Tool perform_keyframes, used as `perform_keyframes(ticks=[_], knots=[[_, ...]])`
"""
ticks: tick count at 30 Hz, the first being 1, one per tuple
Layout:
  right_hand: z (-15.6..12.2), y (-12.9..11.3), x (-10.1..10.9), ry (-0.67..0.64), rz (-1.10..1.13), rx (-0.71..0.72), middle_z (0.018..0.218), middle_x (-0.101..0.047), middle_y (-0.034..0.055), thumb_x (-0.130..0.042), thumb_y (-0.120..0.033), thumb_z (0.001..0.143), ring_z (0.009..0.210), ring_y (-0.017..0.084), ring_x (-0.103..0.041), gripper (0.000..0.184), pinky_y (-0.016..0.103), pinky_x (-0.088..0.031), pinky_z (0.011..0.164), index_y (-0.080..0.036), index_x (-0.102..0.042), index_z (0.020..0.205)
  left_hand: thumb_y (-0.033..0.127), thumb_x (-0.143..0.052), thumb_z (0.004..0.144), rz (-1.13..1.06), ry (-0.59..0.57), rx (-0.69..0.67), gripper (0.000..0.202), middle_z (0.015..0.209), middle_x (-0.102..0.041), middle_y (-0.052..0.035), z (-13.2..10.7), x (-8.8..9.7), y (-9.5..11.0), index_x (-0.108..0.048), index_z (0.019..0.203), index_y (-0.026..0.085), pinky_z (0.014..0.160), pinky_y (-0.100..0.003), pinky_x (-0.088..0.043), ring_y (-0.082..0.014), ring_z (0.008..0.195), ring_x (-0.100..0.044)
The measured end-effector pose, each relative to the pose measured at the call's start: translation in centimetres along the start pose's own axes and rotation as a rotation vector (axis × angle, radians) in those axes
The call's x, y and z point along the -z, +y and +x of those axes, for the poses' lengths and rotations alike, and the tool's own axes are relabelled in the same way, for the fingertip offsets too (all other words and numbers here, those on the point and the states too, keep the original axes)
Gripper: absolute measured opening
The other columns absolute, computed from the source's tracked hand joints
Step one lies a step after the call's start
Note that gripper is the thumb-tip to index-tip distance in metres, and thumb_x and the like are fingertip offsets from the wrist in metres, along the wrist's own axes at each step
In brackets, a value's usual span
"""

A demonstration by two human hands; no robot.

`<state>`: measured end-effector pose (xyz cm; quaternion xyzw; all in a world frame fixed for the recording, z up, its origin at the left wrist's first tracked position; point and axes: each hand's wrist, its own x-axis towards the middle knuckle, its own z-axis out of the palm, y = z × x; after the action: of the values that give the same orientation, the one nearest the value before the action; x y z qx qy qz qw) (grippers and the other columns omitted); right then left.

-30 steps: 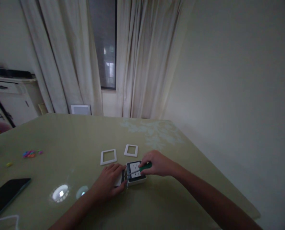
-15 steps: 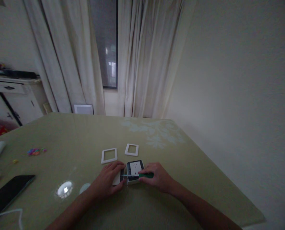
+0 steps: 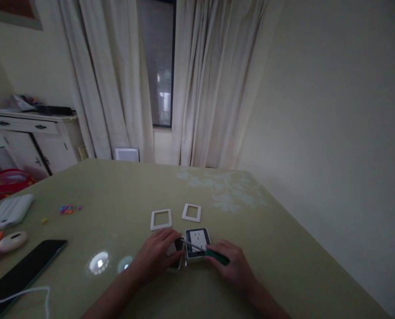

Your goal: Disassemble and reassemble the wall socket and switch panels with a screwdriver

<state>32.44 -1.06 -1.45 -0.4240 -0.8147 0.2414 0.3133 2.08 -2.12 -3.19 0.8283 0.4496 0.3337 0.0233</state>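
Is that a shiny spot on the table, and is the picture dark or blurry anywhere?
In the head view, white glare, perhaps a lamp's reflection, shines on the glossy, pale-green table; in that same head view, the light is dim and the green-handled metal screwdriver looks slightly soft.

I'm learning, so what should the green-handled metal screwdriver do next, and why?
Perhaps the right hand should gently settle the green-handled metal screwdriver: its thin tip seems to sit at the black edge of the rectangular black-and-white unit, close to the left hand.
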Motion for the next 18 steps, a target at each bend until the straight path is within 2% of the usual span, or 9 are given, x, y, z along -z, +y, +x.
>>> perform_keyframes(ticks=[3, 5, 8, 10, 14, 16, 18], knots=[[-0.8, 0.3, -0.7, 0.092, 0.041, 0.048, 0.096, -0.079, 0.011, -0.07, -0.058, 0.098, 0.086, 0.026, -0.074, 0.043, 0.036, -0.059, 0.079, -0.023, -0.084, 0.119, 0.036, -0.078, 0.094, -0.083, 0.011, 0.027, 0.032, 0.121, -0.077, -0.0088, 0.2, 0.3, -0.5, -0.07, 0.124, 0.027, 0.095, -0.043, -0.064, -0.0296, 0.109, -0.076], [-0.9, 0.3, -0.8, 0.141, 0.072, 0.073, 0.094, -0.079, 0.0109, -0.07, -0.062, 0.097, 0.084, 0.026, -0.074, 0.046, 0.036, -0.059, 0.077, -0.024, -0.084, 0.118, 0.043, -0.076, 0.096, -0.147, 0.061, 0.094, 0.032, 0.123, -0.076, -0.0092, 0.7, 1.1, -1.3, -0.071, 0.123, 0.026, 0.096, -0.042, -0.063, -0.0292, 0.111, -0.075], [-0.7, 0.3, -0.8, 0.176, 0.098, 0.068, 0.09, -0.079, 0.0101, -0.072, -0.063, 0.095, 0.079, 0.026, -0.074, 0.045, 0.036, -0.059, 0.075, -0.025, -0.085, 0.114, 0.054, -0.072, 0.097, -0.204, 0.175, 0.217, 0.037, 0.119, -0.076, -0.009, 1.4, 2.7, -3.6, -0.072, 0.12, 0.025, 0.093, -0.041, -0.062, -0.0287, 0.108, -0.074], [-0.5, 0.3, -0.8, 0.183, 0.11, 0.067, 0.089, -0.08, 0.0095, -0.074, -0.063, 0.094, 0.078, 0.025, -0.074, 0.043, 0.036, -0.059, 0.075, -0.025, -0.086, 0.112, 0.059, -0.074, 0.093, -0.199, 0.193, 0.255, 0.042, 0.112, -0.077, -0.0079, 1.5, 3.9, -5.6, -0.073, 0.115, 0.023, 0.091, -0.041, -0.061, -0.0285, 0.103, -0.074], [-0.5, 0.2, -0.7, 0.187, 0.127, 0.083, 0.089, -0.079, 0.0093, -0.073, -0.062, 0.095, 0.078, 0.024, -0.073, 0.044, 0.034, -0.058, 0.075, -0.025, -0.085, 0.113, 0.051, -0.078, 0.086, -0.181, -0.005, 0.267, 0.037, 0.103, -0.076, -0.0055, 0.4, 5.6, -8.7, -0.075, 0.107, 0.021, 0.086, -0.037, -0.06, -0.0263, 0.094, -0.074], [-0.6, 0.2, -0.7, 0.178, 0.116, 0.086, 0.088, -0.079, 0.0095, -0.072, -0.064, 0.095, 0.078, 0.024, -0.072, 0.046, 0.034, -0.058, 0.075, -0.024, -0.085, 0.114, 0.045, -0.079, 0.083, -0.157, -0.121, 0.279, 0.031, 0.102, -0.075, -0.0049, -0.2, 5.9, -9.4, -0.076, 0.101, 0.021, 0.085, -0.037, -0.06, -0.0262, 0.092, -0.073], [-0.7, 0.4, -0.8, 0.154, 0.096, 0.083, 0.089, -0.079, 0.0103, -0.071, -0.065, 0.096, 0.079, 0.025, -0.073, 0.048, 0.035, -0.057, 0.076, -0.023, -0.085, 0.115, 0.04, -0.08, 0.08, -0.15, -0.19, 0.289, 0.028, 0.105, -0.076, -0.0051, -0.5, 6.1, -9.7, -0.076, 0.1, 0.021, 0.088, -0.038, -0.06, -0.027, 0.096, -0.074]])
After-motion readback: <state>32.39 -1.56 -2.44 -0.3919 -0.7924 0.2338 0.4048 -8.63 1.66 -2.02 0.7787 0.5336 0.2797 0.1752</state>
